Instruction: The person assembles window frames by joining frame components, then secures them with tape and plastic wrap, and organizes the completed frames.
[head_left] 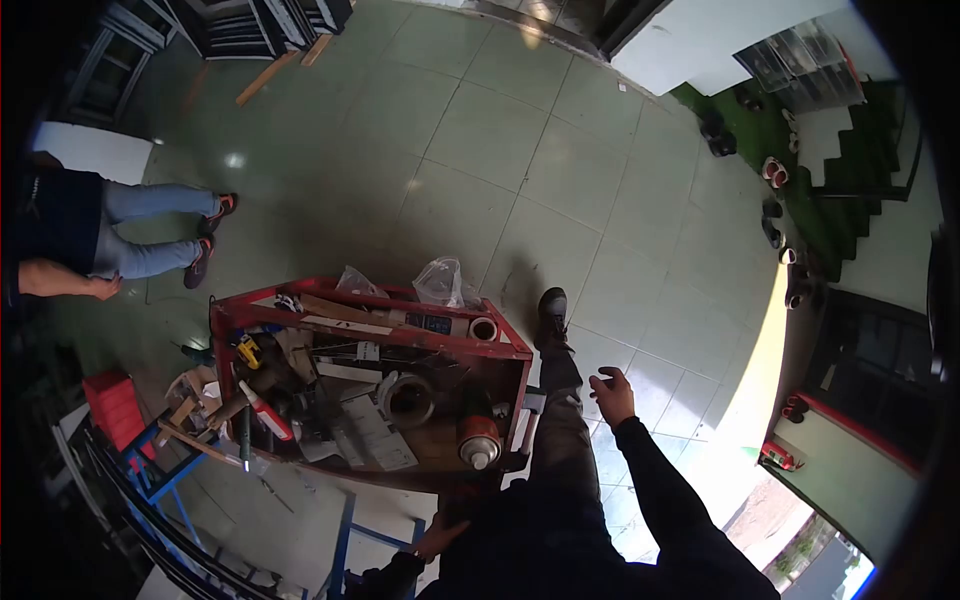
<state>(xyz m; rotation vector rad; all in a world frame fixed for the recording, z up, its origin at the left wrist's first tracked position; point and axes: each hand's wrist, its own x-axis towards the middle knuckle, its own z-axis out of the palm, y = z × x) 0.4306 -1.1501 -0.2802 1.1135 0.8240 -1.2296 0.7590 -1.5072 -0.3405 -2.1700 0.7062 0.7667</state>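
A red tool cart [515, 352] stands in front of me, filled with tools and supplies. My left hand [440, 540] is low at the cart's near side, thumb and a finger apart, close against its lower edge. To the right of the cart, my right hand [612, 394] hangs in the air over the floor, fingers loosely bent and apart, with nothing in it. On the cart's tray lie a spray can [479, 443], a roll of tape [408, 399], a white bottle with a red label [266, 411] and a sheet of paper [378, 432].
A person [150, 215] in jeans stands at the left. Framed panels [240, 30] lean at the upper left, and a red box [115, 410] sits beside blue metal stands [175, 480]. Shoes [775, 172] line the right wall near a fire extinguisher [779, 456]. Tiled floor [480, 140] stretches ahead.
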